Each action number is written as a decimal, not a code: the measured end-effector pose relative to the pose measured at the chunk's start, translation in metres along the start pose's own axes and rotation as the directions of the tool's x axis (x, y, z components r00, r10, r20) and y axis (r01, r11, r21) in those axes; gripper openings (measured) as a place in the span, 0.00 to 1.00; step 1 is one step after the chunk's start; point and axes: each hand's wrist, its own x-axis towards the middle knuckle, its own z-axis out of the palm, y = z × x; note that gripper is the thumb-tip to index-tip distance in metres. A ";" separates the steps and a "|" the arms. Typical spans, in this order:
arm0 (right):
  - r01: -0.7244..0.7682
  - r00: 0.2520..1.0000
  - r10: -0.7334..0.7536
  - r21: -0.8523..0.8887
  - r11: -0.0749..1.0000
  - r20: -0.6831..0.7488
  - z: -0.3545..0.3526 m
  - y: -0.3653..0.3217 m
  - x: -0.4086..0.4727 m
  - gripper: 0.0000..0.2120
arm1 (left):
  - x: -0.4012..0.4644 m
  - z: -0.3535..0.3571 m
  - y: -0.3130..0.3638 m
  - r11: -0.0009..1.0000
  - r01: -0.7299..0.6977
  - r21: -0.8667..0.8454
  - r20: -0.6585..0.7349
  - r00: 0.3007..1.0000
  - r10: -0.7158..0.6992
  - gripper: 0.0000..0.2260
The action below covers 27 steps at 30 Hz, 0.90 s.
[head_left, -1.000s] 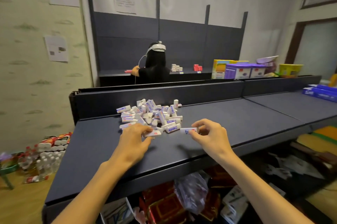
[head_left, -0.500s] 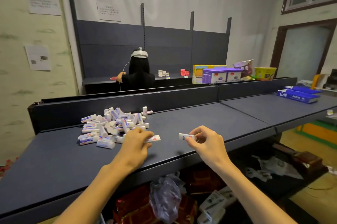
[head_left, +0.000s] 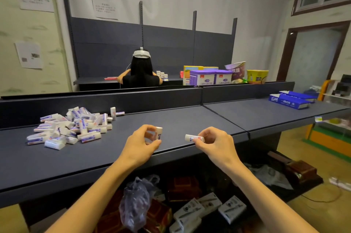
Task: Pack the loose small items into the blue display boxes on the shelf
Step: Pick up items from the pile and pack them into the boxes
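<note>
A: What lies around the two grips?

B: A dark, matte shelf (head_left: 190,118) runs under both. Far to the right of the right grip (head_left: 212,142) sit two blue boxes (head_left: 290,99), long and flat, of printed card. Left of the left grip (head_left: 144,140) is the pile (head_left: 70,126) of small white blocks with blue and red print. Beyond the back rail a person (head_left: 141,73) faces away at another shelf, with purple cartons (head_left: 209,77) to the right. Nothing stands between the grips and the boxes.

A: And compared with a moment ago?

B: The view has swung right, so the pile sits further left and the boxes show more fully. The left grip has lifted its block (head_left: 159,133) off the shelf and turned it on end.

A: The grips themselves?

B: Each is pinched on one block. The right one's piece (head_left: 194,138) lies level between thumb and fingers, pointing left. Both blocks are held above the shelf's front edge, well apart from the boxes.
</note>
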 end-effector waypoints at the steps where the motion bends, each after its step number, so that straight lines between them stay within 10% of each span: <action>1: 0.000 1.000 0.000 -0.007 1.000 0.000 -0.008 0.007 0.001 0.08 | 0.000 0.007 0.004 0.999 0.013 -0.040 0.030 0.999 -0.011 0.17; 27: 0.024 0.996 -0.030 0.068 0.997 0.083 -0.111 0.165 0.174 0.03 | 0.173 0.182 0.061 0.994 -0.068 -0.085 0.064 0.995 0.073 0.13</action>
